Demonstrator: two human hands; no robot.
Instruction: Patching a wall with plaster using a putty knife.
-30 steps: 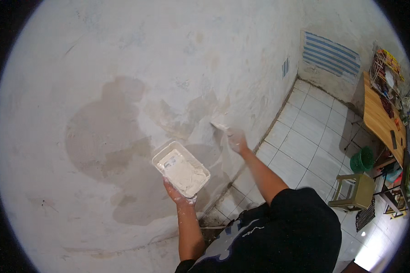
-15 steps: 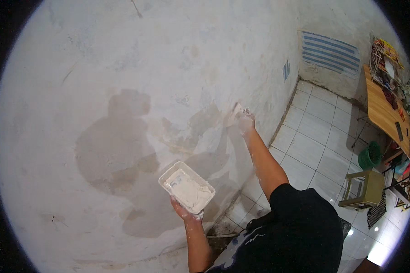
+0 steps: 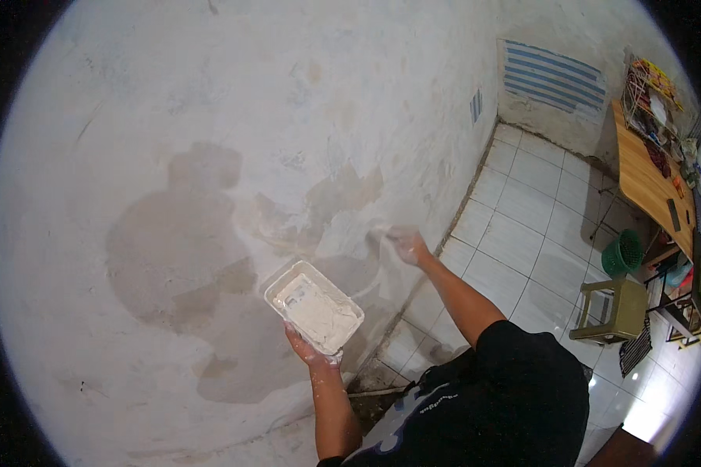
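Observation:
My left hand [image 3: 310,352] grips the near end of a white rectangular tray [image 3: 313,306] holding pale putty, raised in front of the wall. My right hand [image 3: 406,243], smeared white, is closed around a small putty blade [image 3: 379,231] pressed against the white wall [image 3: 304,117], on a fresh light streak beside a patch of brownish bare plaster [image 3: 339,194]. A shadow of a head and shoulders [image 3: 183,241] falls on the wall left of the tray.
White floor tiles [image 3: 522,226] run to the right of the wall's foot. A small olive stool [image 3: 611,310], a green basket [image 3: 623,253] and a wooden table [image 3: 646,179] with clutter stand at the right. A striped cloth [image 3: 553,74] hangs on the far wall.
My right hand slid down the wall from a higher spot, drawing the blade downward. The tray stayed held in my left hand.

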